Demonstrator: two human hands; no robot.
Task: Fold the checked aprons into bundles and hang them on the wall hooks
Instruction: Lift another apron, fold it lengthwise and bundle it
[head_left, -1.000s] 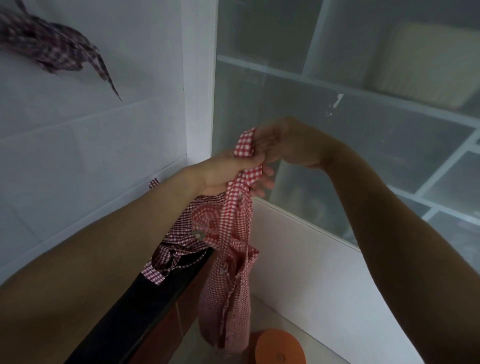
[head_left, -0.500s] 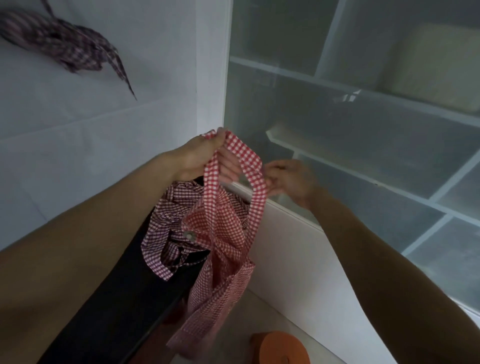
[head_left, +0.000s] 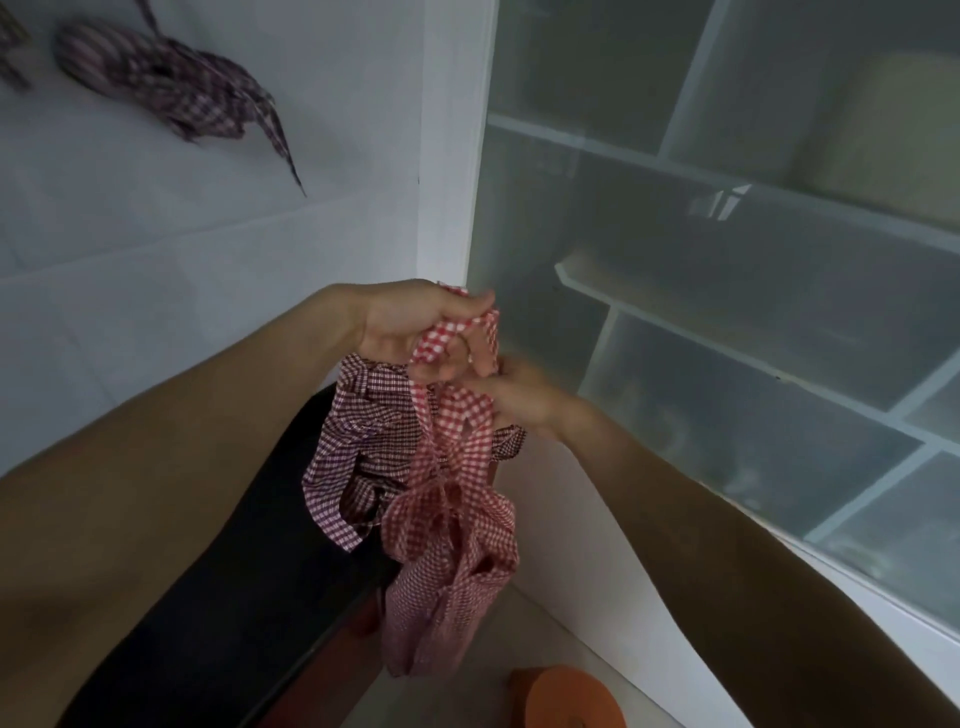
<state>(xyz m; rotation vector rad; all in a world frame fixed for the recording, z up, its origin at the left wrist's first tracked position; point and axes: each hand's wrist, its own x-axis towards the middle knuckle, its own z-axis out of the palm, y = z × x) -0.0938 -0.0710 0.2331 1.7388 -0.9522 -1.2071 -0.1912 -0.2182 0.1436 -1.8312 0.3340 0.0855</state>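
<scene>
The person stands in a corner of the room and holds a red checked apron with both hands, in the middle of the view. The left hand is above; its fingers are curled and the grip is closed on the top band of the apron, which comes out between thumb and fingers. The right hand is just below it, at about 4 o'clock from the left hand, touching it. Its fingers pinch the strap of the same apron, so this grip is also closed on the cloth. From the two hands the apron hangs down toward 6 o'clock in a loose, twisted shape, and its lower end is over the floor.

Behind the hanging apron, at about 9 o'clock from it, a darker checked apron lies in a heap on the far end of a black worktop, with one strap falling over the edge.

High at 10 o'clock, a checked bundle hangs on the white wall; I cannot see the hook itself. At the left edge a small piece of another checked cloth is visible.

On the right side is a frosted glass partition with white shelves behind. At 6 o'clock, on the floor, stands an orange round object.
</scene>
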